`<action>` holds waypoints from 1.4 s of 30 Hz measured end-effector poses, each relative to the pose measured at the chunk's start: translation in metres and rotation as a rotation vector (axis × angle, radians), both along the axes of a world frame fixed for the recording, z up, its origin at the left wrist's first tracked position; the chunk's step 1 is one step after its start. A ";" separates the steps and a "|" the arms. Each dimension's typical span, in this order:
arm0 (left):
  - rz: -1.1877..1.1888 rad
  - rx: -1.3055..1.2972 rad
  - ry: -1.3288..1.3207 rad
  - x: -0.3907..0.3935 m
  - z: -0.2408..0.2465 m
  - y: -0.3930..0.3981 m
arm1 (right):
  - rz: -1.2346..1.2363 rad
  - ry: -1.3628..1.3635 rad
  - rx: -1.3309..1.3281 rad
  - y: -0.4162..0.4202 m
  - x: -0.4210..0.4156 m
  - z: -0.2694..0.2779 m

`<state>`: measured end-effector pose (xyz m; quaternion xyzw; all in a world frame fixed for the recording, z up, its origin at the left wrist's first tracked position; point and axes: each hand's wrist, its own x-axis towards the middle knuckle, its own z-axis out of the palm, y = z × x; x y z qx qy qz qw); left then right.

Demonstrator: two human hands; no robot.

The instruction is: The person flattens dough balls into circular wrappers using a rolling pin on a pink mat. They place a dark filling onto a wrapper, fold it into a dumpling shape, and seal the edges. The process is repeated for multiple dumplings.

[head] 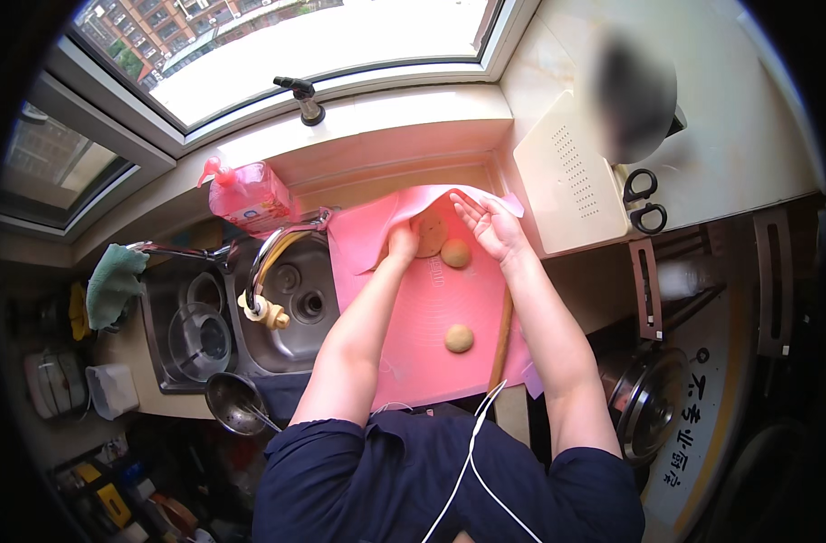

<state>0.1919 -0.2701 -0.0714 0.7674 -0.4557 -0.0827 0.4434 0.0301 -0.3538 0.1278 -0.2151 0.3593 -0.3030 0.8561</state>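
Note:
A pink silicone kneading mat [419,339] lies before me, its far part lifted and folded over. My left hand [402,242] is at the raised flap, its fingers partly hidden; whether it grips the mat I cannot tell. Palm up and fingers apart, my right hand [484,224] reaches under the flap's far right edge. Between the hands rests a flat round of dough [431,234], partly under the flap, with a dough ball [455,253] at its near right. Another dough ball [459,338] sits nearer to me. A wooden rolling pin [502,339] lies along the mat's right side.
To the left are a double steel sink [290,339] with a faucet [258,271] and a pink soap bottle [250,197]. A white cutting board [562,183] and black-handled scissors [645,201] lie to the right. A kitchen torch [307,102] stands on the sill. White cables hang over my shirt.

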 end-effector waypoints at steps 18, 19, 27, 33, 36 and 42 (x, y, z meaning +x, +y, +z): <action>-0.655 0.111 -0.198 -0.066 0.056 0.072 | 0.010 -0.048 -0.006 -0.011 0.012 0.003; -0.618 0.144 -0.130 -0.065 0.055 0.071 | 0.004 -0.047 0.004 -0.010 0.012 0.002; -0.683 0.042 0.003 -0.084 0.041 0.068 | -0.003 -0.029 0.017 -0.008 0.015 -0.004; -0.741 0.125 0.247 -0.060 0.028 0.158 | 0.015 -0.015 -0.005 -0.008 0.006 0.002; -0.348 0.047 0.872 -0.047 0.022 0.166 | 0.037 -0.025 -0.010 -0.004 0.005 0.002; 0.269 -0.756 2.158 -0.016 0.064 0.069 | 0.014 -0.044 -0.004 -0.014 0.002 0.002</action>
